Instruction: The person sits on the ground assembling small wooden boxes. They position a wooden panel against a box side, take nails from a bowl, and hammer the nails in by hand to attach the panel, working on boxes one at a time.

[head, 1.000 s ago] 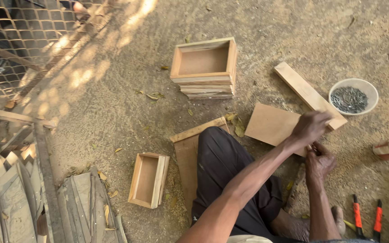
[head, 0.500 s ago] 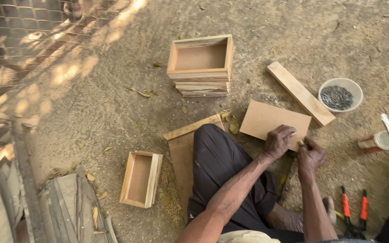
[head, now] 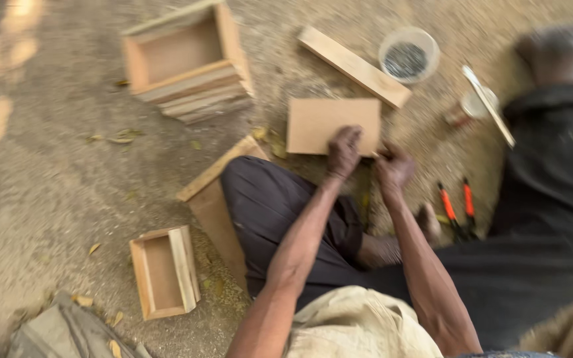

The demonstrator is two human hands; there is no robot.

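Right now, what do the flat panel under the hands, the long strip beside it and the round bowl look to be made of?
Flat panel: probably thin plywood or hardboard, a smooth, even tan, unfinished face. Long strip: seemingly solid raw wood, pale, thicker, square-edged. Round bowl: likely translucent plastic, with a whitish see-through rim; its dark grey contents are too blurred to tell. Left hand rests on the panel; right hand is beside it.

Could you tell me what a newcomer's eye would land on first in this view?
The two hands draw the eye at centre: the left hand rests on the near edge of a flat brown board lying on the sandy ground, and the right hand is closed just beside it. Up left stands an open wooden box on a stack of boards. At upper right, a round bowl of small dark nails sits beside a long plank.
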